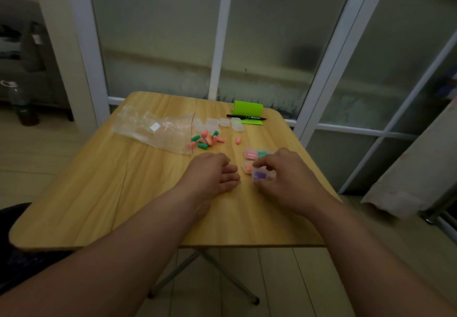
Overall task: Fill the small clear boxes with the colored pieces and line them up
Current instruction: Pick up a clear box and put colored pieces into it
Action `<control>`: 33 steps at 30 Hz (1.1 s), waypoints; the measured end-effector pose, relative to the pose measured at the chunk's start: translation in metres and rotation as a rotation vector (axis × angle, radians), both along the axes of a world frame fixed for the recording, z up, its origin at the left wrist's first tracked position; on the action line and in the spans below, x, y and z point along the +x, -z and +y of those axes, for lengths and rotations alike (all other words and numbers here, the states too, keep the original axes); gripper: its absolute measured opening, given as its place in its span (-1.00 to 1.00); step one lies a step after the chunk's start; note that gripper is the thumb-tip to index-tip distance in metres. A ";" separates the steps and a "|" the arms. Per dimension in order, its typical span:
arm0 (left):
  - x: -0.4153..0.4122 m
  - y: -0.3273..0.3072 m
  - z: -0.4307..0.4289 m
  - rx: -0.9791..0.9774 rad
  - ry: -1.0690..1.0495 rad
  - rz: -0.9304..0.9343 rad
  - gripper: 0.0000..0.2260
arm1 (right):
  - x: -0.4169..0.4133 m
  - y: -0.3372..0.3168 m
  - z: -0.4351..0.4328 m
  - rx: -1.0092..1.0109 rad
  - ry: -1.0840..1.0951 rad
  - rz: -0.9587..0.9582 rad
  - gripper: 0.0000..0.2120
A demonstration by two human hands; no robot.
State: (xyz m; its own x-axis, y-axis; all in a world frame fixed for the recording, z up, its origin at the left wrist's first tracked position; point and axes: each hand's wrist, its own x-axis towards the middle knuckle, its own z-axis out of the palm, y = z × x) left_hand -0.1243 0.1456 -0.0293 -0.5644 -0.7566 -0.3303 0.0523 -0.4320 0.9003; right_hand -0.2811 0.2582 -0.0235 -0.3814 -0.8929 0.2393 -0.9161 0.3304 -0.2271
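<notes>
Purple-filled box (pixel 260 175), right of frame centre, low on the table (pixel 99 193): right hand (pixel 284 178) pinches it with curled fingers. Orange box (pixel 248 168) sits just beside it; pink box (pixel 250 154) and green box (pixel 262 154) lie above. Left hand (pixel 212 175) rests loose, holding nothing. Best to slide it flush against orange, left hand steadying the neighbours. Loose pieces (pixel 206 140) and empty boxes (pixel 217 123) lie farther up.

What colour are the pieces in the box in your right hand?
Purple pieces, clearest in the head view, inside the box the right hand grips.
</notes>
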 end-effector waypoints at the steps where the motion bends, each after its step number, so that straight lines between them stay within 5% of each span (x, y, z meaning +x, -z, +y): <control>1: 0.000 0.000 0.001 -0.002 -0.002 -0.003 -0.87 | 0.001 0.000 -0.001 0.009 -0.002 0.000 -0.64; 10: -0.001 -0.001 0.001 0.018 0.007 0.019 -0.85 | 0.006 0.003 -0.001 0.071 0.004 0.008 -0.62; 19: 0.001 -0.009 -0.012 0.028 0.000 0.091 -0.81 | -0.003 0.001 -0.010 -0.109 0.036 -0.142 -0.74; 33: -0.013 -0.011 -0.041 0.053 -0.041 0.145 -0.71 | -0.084 -0.004 -0.152 -0.054 0.242 -0.252 -0.77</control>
